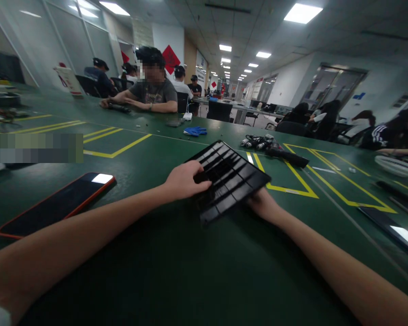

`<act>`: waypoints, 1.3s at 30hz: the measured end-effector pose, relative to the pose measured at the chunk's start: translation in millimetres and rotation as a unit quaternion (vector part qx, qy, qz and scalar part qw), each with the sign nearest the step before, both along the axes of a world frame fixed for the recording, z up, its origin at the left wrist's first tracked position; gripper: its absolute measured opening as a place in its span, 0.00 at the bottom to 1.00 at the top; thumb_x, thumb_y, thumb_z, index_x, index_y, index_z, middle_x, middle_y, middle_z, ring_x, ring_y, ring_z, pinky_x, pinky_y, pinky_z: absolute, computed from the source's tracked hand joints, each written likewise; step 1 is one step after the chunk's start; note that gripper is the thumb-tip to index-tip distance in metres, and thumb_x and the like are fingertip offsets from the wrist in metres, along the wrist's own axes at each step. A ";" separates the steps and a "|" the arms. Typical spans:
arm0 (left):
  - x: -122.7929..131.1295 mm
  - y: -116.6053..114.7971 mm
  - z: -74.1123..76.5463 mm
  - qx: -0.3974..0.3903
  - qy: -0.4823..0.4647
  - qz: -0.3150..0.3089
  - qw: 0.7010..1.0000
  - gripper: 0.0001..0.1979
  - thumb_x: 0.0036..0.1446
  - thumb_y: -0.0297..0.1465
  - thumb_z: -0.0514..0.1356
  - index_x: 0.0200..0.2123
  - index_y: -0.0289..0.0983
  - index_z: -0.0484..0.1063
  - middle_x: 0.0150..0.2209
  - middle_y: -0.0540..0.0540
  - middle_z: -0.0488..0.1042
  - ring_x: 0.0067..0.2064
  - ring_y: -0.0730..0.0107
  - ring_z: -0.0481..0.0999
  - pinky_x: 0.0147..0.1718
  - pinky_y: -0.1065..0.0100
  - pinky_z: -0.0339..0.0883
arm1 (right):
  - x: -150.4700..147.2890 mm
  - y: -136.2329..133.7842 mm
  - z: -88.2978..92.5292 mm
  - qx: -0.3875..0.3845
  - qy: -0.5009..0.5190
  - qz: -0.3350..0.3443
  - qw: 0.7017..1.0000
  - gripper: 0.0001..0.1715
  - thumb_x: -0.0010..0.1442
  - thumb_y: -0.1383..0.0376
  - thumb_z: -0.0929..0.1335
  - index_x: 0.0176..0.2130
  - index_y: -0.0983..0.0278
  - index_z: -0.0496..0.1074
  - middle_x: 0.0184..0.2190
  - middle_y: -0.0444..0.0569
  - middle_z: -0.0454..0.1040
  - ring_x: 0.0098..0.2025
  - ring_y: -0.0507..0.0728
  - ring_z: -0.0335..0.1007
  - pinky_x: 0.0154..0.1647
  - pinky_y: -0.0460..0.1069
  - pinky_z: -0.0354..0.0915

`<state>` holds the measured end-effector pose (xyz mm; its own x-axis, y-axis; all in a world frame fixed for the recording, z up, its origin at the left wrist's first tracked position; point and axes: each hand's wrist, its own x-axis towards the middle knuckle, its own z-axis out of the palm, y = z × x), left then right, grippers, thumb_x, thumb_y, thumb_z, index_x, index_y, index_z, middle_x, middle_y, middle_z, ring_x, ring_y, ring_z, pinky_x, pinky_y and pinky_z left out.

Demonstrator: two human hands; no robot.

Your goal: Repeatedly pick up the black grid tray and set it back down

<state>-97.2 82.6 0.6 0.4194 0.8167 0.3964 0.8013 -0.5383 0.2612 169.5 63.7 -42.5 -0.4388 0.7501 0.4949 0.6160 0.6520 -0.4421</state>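
A black flat tray (229, 170) divided by a grid of lines is held tilted above the green table. My left hand (185, 181) is closed on its left side, with thumb and index finger over the gridded face. My right hand (267, 206) grips the tray's right edge from below; its fingers are mostly hidden beneath it. Motion blurs the tray's near edge a little, and I cannot make out anything inside the grid cells. A phone with an orange case (59, 203) lies on the table beyond my left forearm.
Blue gloves (195, 131) and a pile of black cables with metal connectors (258, 142) lie farther back on the green table (149, 172). Yellow tape (129, 147) marks rectangles. A dark phone-like slab (387, 226) rests at right. A person (153, 93) sits opposite, hands on a dark object.
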 end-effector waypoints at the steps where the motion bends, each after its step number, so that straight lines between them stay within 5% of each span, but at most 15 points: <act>1: -6.7 11.0 2.1 0.000 0.001 0.043 0.999 0.20 0.49 0.46 0.55 0.34 0.34 0.68 0.32 0.44 0.69 0.33 0.64 0.69 0.31 0.66 0.61 | 7.8 5.0 2.2 -0.003 -0.010 -0.050 0.999 0.26 0.56 0.61 0.65 0.54 0.61 0.63 0.50 0.54 0.67 0.52 0.63 0.61 0.54 0.62 0.58; 6: -42.4 67.0 10.5 -0.014 0.052 0.234 0.971 0.25 0.50 0.49 0.52 0.35 0.32 0.72 0.37 0.38 0.74 0.38 0.56 0.73 0.31 0.64 0.63 | 59.3 28.1 4.2 -0.045 -0.084 -0.307 0.947 0.40 0.52 0.62 0.66 0.61 0.69 0.53 0.47 0.58 0.69 0.54 0.67 0.57 0.56 0.62 0.54; 13: -64.3 103.7 4.5 -0.107 0.139 0.320 0.931 0.32 0.48 0.51 0.52 0.38 0.27 0.74 0.42 0.28 0.73 0.44 0.44 0.73 0.37 0.59 0.66 | 83.7 36.4 -5.9 -0.099 -0.137 -0.358 0.919 0.40 0.55 0.59 0.63 0.62 0.72 0.50 0.48 0.59 0.69 0.55 0.67 0.57 0.56 0.60 0.57; 16: -64.7 105.8 4.9 -0.091 0.132 0.315 0.935 0.31 0.50 0.50 0.51 0.39 0.25 0.73 0.43 0.27 0.72 0.45 0.44 0.72 0.38 0.57 0.66 | 76.5 34.0 -1.6 -0.068 -0.177 -0.383 0.904 0.38 0.55 0.58 0.63 0.60 0.71 0.54 0.54 0.61 0.65 0.58 0.72 0.53 0.56 0.68 0.52; 18: -57.4 98.5 5.4 -0.019 0.102 0.283 0.954 0.26 0.56 0.42 0.48 0.42 0.24 0.71 0.43 0.27 0.71 0.46 0.47 0.71 0.41 0.57 0.66 | 64.7 29.4 3.2 -0.011 -0.191 -0.398 0.897 0.35 0.55 0.57 0.63 0.59 0.70 0.57 0.58 0.61 0.59 0.60 0.75 0.47 0.55 0.73 0.47; 21: -30.7 70.7 0.1 0.057 0.025 0.154 0.986 0.21 0.57 0.25 0.42 0.47 0.25 0.68 0.44 0.33 0.71 0.47 0.59 0.71 0.47 0.61 0.64 | 32.0 15.3 9.2 0.046 -0.180 -0.355 0.916 0.32 0.58 0.57 0.60 0.58 0.71 0.59 0.60 0.60 0.56 0.63 0.72 0.43 0.58 0.72 0.44; 24: 5.4 32.4 -14.7 0.024 0.013 -0.015 1.000 0.23 0.54 0.20 0.44 0.52 0.29 0.66 0.48 0.38 0.71 0.48 0.65 0.71 0.49 0.65 0.64 | -10.9 -7.9 11.6 0.020 -0.192 -0.233 0.953 0.34 0.60 0.55 0.58 0.60 0.70 0.55 0.62 0.56 0.54 0.65 0.67 0.41 0.62 0.67 0.42; 27: 30.3 6.1 -30.4 -0.013 0.080 -0.118 0.990 0.24 0.54 0.20 0.46 0.54 0.29 0.63 0.55 0.37 0.67 0.56 0.64 0.65 0.55 0.63 0.58 | -43.5 -32.4 12.1 -0.055 -0.222 -0.118 0.966 0.39 0.61 0.50 0.55 0.63 0.70 0.50 0.64 0.56 0.48 0.66 0.63 0.39 0.64 0.64 0.41; 33: 33.7 5.7 -34.9 -0.056 0.125 -0.133 0.982 0.21 0.59 0.24 0.45 0.55 0.30 0.63 0.57 0.38 0.65 0.59 0.64 0.63 0.57 0.62 0.55 | -56.0 -48.3 15.5 -0.130 -0.238 -0.039 0.962 0.39 0.62 0.47 0.52 0.62 0.68 0.52 0.64 0.56 0.49 0.66 0.63 0.41 0.64 0.64 0.41; 36: 31.9 -0.3 -29.1 -0.023 0.108 -0.123 0.986 0.20 0.61 0.28 0.47 0.55 0.30 0.63 0.58 0.37 0.64 0.60 0.62 0.60 0.57 0.60 0.55 | -44.2 -36.4 18.0 -0.076 -0.222 -0.045 0.971 0.34 0.63 0.50 0.53 0.59 0.66 0.58 0.61 0.55 0.57 0.63 0.62 0.48 0.63 0.63 0.46; 39: 33.3 -21.2 -24.2 0.023 0.093 -0.170 0.981 0.18 0.60 0.30 0.49 0.52 0.30 0.67 0.57 0.37 0.64 0.60 0.60 0.60 0.58 0.57 0.54 | -13.9 -15.3 19.3 0.021 -0.202 -0.126 0.971 0.29 0.63 0.54 0.55 0.56 0.65 0.62 0.57 0.54 0.62 0.61 0.62 0.53 0.62 0.62 0.48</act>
<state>-63.9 61.3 -23.6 0.7331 0.5999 0.3204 0.6045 -0.7907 0.0973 155.6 48.4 -23.2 -0.4083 0.8416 0.3535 0.8761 0.4700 -0.1070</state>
